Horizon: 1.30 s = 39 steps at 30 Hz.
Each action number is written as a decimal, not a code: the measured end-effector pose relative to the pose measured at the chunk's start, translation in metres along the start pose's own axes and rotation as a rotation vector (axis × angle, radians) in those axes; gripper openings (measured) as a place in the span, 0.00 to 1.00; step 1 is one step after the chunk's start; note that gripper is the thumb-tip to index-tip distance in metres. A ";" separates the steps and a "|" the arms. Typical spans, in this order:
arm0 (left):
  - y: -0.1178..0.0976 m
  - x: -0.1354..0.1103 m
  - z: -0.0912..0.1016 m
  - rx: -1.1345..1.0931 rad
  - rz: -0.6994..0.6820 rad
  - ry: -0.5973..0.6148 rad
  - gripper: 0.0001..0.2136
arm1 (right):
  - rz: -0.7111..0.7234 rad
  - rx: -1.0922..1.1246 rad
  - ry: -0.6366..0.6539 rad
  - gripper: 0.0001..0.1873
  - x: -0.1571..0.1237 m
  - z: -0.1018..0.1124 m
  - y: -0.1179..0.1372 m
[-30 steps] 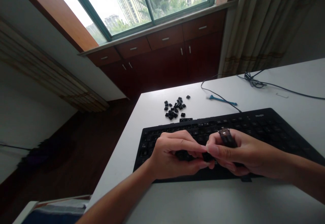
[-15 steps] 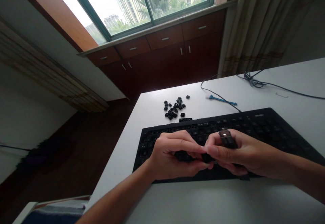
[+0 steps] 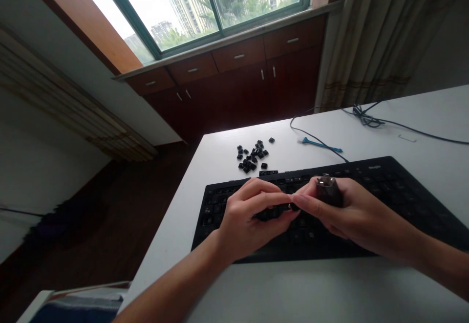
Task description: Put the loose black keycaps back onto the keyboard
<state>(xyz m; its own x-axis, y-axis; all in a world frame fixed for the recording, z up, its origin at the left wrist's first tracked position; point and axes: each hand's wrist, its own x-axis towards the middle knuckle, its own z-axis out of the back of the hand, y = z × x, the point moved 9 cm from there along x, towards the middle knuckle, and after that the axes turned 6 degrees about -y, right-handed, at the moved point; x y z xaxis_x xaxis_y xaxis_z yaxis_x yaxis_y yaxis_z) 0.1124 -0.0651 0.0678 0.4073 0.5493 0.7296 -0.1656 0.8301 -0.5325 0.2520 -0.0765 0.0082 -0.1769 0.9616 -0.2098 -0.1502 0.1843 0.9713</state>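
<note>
Over the middle of a black keyboard (image 3: 395, 186), my two hands meet at the fingertips. Between the thumb and fingers of my left hand (image 3: 252, 215) is a small black keycap (image 3: 294, 206), mostly hidden by the fingertips. My right hand (image 3: 340, 210) is wrapped round a dark keycap puller (image 3: 329, 191) whose metal tips point up and away. Its thumb and forefinger also touch the keycap. Parts of the keyboard's key field lie hidden under both hands.
Behind the keyboard's left part lies a pile of loose black keycaps (image 3: 252, 157). A blue brush (image 3: 320, 143) rests near the keyboard's black cable (image 3: 370, 118). Farther right is a thin bent wire (image 3: 407, 138). The white table (image 3: 176, 220) ends at the left.
Both hands have risen slightly and shifted away from me, still joined at the fingertips. The puller in my right hand has tilted and moved up a little.
</note>
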 end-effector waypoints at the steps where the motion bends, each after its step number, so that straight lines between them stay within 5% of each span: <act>1: 0.001 0.000 0.000 0.009 0.011 -0.004 0.11 | 0.015 -0.028 -0.037 0.16 -0.001 0.002 0.003; 22: 0.009 0.001 -0.005 -0.020 0.114 0.040 0.09 | 0.300 -0.256 -0.165 0.15 -0.006 0.007 0.021; 31: 0.005 -0.001 -0.008 0.054 0.018 0.073 0.09 | 0.453 -0.437 -0.226 0.09 -0.010 0.006 0.040; 35: 0.001 -0.002 -0.012 0.104 -0.022 0.109 0.11 | 0.631 -0.582 -0.229 0.10 -0.024 0.023 0.058; 39: -0.005 -0.007 -0.020 0.116 -0.095 0.183 0.12 | 0.648 -0.747 -0.221 0.11 -0.047 0.066 0.047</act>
<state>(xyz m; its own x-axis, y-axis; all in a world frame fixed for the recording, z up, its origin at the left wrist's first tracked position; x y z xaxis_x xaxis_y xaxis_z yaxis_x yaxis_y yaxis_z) 0.1281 -0.0748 0.0564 0.5805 0.4504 0.6784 -0.2163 0.8885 -0.4047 0.3179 -0.0997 0.0717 -0.2677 0.8615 0.4315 -0.6723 -0.4878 0.5568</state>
